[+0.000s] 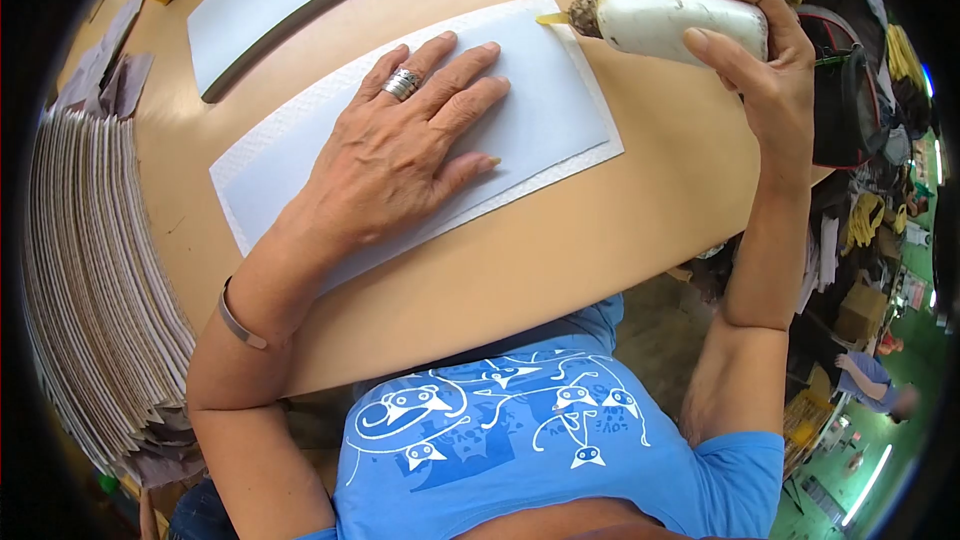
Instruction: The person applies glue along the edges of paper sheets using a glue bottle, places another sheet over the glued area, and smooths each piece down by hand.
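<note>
My left hand (405, 135) lies flat with its fingers spread on a pale blue-white sheet (550, 105). Beneath that sheet is a slightly larger white textured sheet (606, 148), whose border shows around the edges. In my right hand (768, 65) is a white glue bottle (665, 20), tipped on its side with the fingers wrapped round it. Its yellowish nozzle (552, 18) points left, at the upper right corner of the sheets. A dark crust covers the bottle's neck. Whether the nozzle tip touches the sheet I cannot tell.
A stack of pale blue-white sheets (270, 15) lies at the table's far side. On the left stands a tall pile of layered sheets (95, 270). A dark bag (845, 105) sits beyond the tan table's (660, 200) right edge. Another person (868, 380) is in the right background.
</note>
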`<state>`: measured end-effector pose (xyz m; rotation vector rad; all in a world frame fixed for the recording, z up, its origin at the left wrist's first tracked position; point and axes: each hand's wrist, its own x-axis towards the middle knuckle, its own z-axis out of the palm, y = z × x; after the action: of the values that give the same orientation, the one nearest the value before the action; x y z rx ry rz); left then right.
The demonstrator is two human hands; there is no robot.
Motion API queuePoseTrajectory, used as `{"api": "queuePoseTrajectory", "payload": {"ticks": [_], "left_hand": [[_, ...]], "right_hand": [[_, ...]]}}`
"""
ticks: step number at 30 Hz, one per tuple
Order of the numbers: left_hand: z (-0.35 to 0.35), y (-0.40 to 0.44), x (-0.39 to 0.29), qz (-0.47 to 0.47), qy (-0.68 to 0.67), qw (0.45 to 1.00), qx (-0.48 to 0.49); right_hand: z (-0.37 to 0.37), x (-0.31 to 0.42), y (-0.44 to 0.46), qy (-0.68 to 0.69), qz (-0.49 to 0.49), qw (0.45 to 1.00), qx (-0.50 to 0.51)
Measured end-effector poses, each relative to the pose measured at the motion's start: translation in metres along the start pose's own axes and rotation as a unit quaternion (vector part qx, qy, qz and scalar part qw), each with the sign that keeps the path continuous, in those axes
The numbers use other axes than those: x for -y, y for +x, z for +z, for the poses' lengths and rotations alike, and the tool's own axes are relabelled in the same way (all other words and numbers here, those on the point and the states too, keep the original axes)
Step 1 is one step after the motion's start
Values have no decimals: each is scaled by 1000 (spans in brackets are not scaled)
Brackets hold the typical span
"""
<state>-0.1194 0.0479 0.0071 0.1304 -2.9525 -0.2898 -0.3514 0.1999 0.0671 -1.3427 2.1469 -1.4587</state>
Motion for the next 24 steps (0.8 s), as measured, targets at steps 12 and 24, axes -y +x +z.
{"api": "queuePoseTrajectory", "payload": {"ticks": [12, 24], "left_hand": [[2, 0, 1, 5, 5, 1000, -7], [0, 0, 1, 5, 2, 1000, -6]], "right_hand": [[-7, 3, -8, -33, 2, 999, 10], [-11, 1, -18, -27, -8, 1000, 10]]}}
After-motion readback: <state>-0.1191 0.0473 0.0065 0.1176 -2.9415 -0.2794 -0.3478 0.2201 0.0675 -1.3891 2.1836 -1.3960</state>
